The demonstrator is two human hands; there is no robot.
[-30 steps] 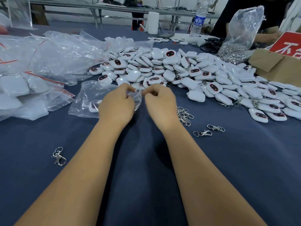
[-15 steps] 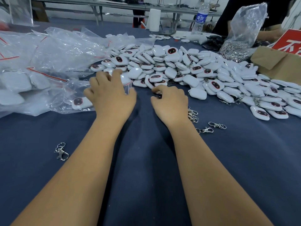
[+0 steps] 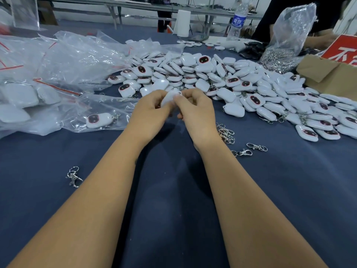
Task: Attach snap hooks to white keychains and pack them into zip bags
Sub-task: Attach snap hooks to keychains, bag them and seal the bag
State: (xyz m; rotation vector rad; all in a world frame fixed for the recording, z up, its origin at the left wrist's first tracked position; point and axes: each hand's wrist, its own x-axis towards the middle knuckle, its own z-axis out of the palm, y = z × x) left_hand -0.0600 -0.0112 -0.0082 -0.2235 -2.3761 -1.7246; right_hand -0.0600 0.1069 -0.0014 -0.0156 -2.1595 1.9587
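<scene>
My left hand (image 3: 149, 113) and my right hand (image 3: 197, 111) meet above the blue table, both gripping one white keychain (image 3: 170, 97) between their fingertips. Whether a snap hook is in my right hand stays hidden by the fingers. A big pile of white keychains (image 3: 231, 84) with dark red-rimmed faces spreads behind and to the right. Loose snap hooks (image 3: 226, 133) lie beside my right wrist, two more (image 3: 249, 148) further right and one (image 3: 74, 176) near my left forearm. A zip bag (image 3: 104, 113) holding one keychain lies left of my left hand.
Filled and empty zip bags (image 3: 48, 74) heap up at the left. At the back right stand a clear bag of metal hooks (image 3: 284, 45), a cardboard box (image 3: 328, 74) with a red sign, a water bottle (image 3: 237, 18), and another person's arm (image 3: 318, 38).
My left hand left the zip bag and came back to the middle. Both hands now hold a white keychain raised off the table; the bagged keychain stays at the left.
</scene>
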